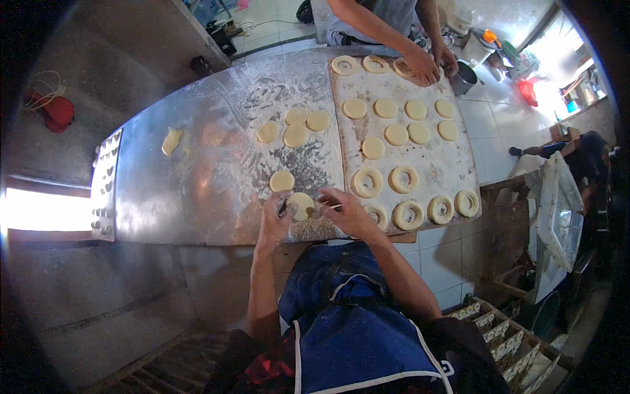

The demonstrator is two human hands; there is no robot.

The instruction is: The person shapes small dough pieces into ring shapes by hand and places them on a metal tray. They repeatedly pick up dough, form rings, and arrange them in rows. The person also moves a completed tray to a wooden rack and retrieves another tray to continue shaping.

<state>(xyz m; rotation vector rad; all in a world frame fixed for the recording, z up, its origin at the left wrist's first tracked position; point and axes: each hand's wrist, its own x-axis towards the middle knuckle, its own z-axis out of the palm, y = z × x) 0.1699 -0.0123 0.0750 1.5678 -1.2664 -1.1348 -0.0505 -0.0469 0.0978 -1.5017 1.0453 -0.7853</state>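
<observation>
Close to the table's near edge, my left hand grips the left rim of a flat round dough disc. My right hand is just right of that disc, its fingers curled and pinched. A thin pale edge shows between those fingers, too small to name. Another dough disc lies on the metal table just beyond my left hand. Farther off, several dough discs sit close together on the floured surface.
To the right a floured board carries rows of dough discs and dough rings. Across the table, a co-worker's hands work at the board's far row. A dough scrap lies left, near a tray; racks stand at lower right.
</observation>
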